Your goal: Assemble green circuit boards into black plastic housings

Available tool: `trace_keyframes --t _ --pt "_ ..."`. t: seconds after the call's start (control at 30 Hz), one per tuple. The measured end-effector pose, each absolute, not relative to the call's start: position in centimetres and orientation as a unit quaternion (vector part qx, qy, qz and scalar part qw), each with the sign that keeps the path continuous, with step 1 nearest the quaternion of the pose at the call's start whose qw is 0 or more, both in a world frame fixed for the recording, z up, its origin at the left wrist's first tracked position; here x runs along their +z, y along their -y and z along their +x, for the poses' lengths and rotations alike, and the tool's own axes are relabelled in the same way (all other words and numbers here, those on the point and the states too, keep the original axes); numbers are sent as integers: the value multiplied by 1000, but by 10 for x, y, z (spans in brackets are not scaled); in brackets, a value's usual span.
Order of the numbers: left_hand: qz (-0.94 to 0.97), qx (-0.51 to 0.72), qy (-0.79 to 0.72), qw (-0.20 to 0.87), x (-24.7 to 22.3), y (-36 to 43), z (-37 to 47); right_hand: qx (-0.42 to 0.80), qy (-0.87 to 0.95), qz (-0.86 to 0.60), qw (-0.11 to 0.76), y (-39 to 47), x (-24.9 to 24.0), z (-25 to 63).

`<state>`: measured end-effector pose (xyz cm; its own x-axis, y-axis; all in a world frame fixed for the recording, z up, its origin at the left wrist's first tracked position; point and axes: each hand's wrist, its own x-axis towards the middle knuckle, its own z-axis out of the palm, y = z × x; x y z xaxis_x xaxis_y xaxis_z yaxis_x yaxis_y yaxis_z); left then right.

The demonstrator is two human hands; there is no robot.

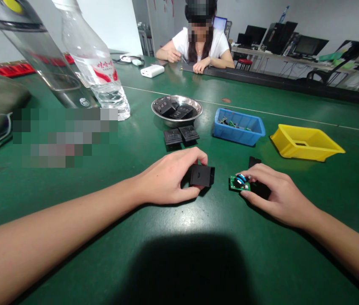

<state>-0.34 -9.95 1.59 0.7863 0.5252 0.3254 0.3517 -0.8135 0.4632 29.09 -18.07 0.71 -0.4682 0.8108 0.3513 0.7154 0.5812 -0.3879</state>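
Note:
My left hand grips a small black plastic box between thumb and fingers, low over the green table. To its right, my right hand pinches the right edge of a green circuit board that carries a blue and black round part. A flat black piece lies just behind my right hand. Two black cases rest side by side beyond my left hand. Behind them, a steel bowl holds several black cases.
Green boards lie in a blue bin; a yellow bin stands to its right. A water bottle, a grey tumbler and a white power bank are at the back left. Across the table sits a person.

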Motion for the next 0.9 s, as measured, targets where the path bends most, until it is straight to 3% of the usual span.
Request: trace_keyframes --t 0.9 --pt "947 227 -175 146 15 98 -2 98 852 -450 250 182 9 291"
